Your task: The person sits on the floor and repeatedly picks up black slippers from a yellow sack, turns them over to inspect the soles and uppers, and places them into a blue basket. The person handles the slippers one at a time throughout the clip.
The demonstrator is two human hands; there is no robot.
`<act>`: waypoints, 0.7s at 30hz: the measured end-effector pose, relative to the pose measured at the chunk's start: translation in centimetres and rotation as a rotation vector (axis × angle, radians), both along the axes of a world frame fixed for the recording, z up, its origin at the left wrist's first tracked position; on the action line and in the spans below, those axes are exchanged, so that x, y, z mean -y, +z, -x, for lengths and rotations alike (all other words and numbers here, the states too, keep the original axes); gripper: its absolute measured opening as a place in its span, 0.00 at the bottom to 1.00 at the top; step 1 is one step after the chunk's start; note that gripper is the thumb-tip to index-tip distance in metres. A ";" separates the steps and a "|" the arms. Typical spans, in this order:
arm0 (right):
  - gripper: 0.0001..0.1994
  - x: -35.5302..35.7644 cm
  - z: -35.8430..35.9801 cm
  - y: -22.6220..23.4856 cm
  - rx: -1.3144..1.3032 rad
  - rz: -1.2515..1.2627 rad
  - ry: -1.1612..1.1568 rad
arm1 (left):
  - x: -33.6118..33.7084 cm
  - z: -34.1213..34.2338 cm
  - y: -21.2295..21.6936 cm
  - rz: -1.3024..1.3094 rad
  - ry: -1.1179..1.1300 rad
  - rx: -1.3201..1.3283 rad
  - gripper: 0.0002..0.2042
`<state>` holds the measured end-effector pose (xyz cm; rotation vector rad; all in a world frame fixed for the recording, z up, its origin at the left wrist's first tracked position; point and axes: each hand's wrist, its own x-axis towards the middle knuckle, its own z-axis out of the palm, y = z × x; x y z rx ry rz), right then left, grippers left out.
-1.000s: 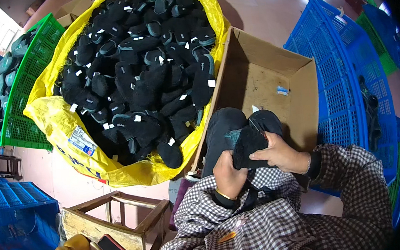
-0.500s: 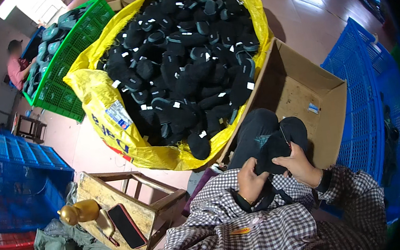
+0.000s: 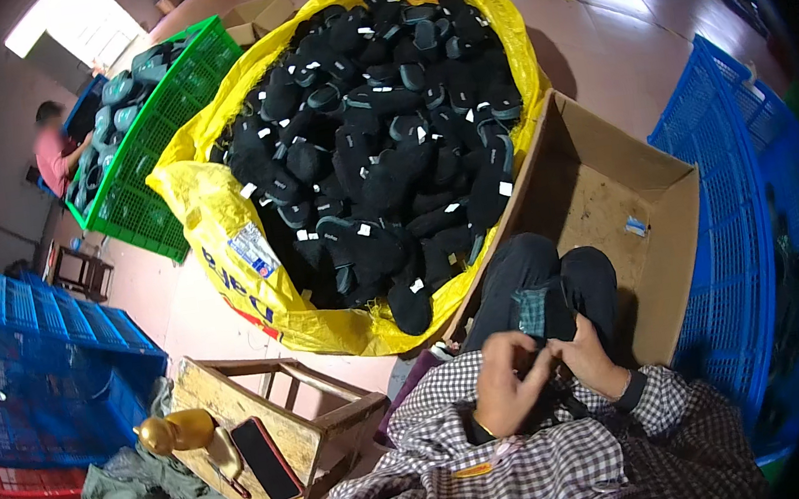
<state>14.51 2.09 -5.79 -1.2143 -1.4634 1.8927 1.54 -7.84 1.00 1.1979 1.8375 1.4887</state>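
Over my lap is a black slipper point(image 3: 557, 311) with a dark green plaid patch showing on its left side; it looks soft. My right hand point(image 3: 590, 358) is closed on its near right edge. My left hand point(image 3: 510, 386) is at the near edge, thumb and forefinger pinched together. Whatever lies between those fingertips is too small or hidden to make out. Beyond my knees stands a big yellow woven sack point(image 3: 213, 213), heaped with black slippers point(image 3: 379, 166) that have grey soles and small white tags.
An open cardboard box point(image 3: 658, 180) is by my right knee, with blue plastic crates point(image 3: 707, 128) beyond it. At left, a wooden stool point(image 3: 196, 377) carries a phone point(image 3: 266, 459) and a gold figurine point(image 3: 176, 432). A person point(image 3: 57, 158) sits behind a green crate point(image 3: 161, 165) of grey-green footwear.
My left hand has shifted slightly down, its fingers now pinched. The slipper has turned, showing more plaid. A thin reddish tool seen by my right hand no longer shows. The view has shifted slightly.
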 end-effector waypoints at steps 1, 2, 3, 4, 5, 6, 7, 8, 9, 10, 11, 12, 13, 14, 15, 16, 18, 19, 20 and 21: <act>0.32 0.5 0.6 2.6 0.217 0.074 -0.025 | -0.1 0.7 0.4 0.051 0.031 -0.059 0.19; 0.31 0.4 1.0 3.9 0.235 0.078 0.032 | -0.5 0.7 -0.3 0.040 0.039 -0.163 0.22; 0.31 0.3 1.1 4.5 0.254 0.082 0.089 | -0.7 0.7 -1.1 0.029 0.047 -0.267 0.24; 0.31 -0.1 0.9 4.2 0.183 -0.079 0.143 | -0.8 0.8 -1.2 0.061 0.025 -0.221 0.23; 0.31 -0.4 0.3 4.6 0.180 -0.064 0.209 | -0.9 1.0 -1.3 0.095 0.005 -0.177 0.23; 0.30 -0.6 -0.3 5.0 0.124 -0.153 0.260 | -1.3 1.2 -1.7 0.049 0.017 -0.265 0.24; 0.29 -0.3 -1.2 4.8 0.075 -0.236 0.309 | -1.3 1.2 -1.7 0.080 -0.018 -0.271 0.25; 0.26 0.2 -1.8 4.4 0.031 -0.269 0.220 | -1.3 1.2 -1.3 0.111 -0.051 -0.279 0.25; 0.24 -0.1 -2.3 4.7 0.116 -0.327 0.214 | -1.4 1.3 -1.0 0.142 -0.084 -0.287 0.25; 0.23 -0.4 -2.7 6.0 0.203 -0.376 0.215 | -1.4 1.3 -0.7 0.193 -0.078 -0.271 0.26; 0.22 -0.5 -2.8 6.7 0.288 -0.424 0.217 | -1.4 1.3 -0.9 0.190 -0.055 -0.297 0.25; 0.20 -0.2 -2.3 6.5 0.273 -0.553 0.182 | -1.2 1.3 -1.0 0.203 -0.041 -0.275 0.25; 0.19 -0.1 -1.7 6.1 0.263 -0.655 0.176 | -1.4 1.4 -0.9 0.208 -0.033 -0.256 0.24; 0.18 0.2 -1.2 5.8 0.292 -0.679 0.185 | -1.5 1.5 -0.7 0.214 -0.024 -0.262 0.23; 0.18 0.4 -0.8 5.6 0.322 -0.704 0.193 | -1.5 1.5 -0.4 0.219 -0.015 -0.269 0.22; 0.17 0.6 -0.5 5.5 0.328 -0.727 0.209 | -1.6 1.5 0.0 0.304 0.012 -0.145 0.21; 0.15 0.7 0.5 5.4 0.392 -0.723 0.185 | -2.0 1.9 0.1 0.284 -0.017 -0.165 0.19; 0.14 0.5 0.8 5.4 0.461 -0.693 0.183 | -2.4 2.0 -0.1 0.273 -0.043 -0.162 0.19; 0.14 0.5 1.2 5.3 0.476 -0.706 0.165 | -2.7 2.0 0.4 0.290 -0.046 -0.158 0.18; 0.14 0.8 1.4 5.3 0.509 -0.668 0.172 | -2.9 2.0 0.4 0.291 -0.059 -0.193 0.17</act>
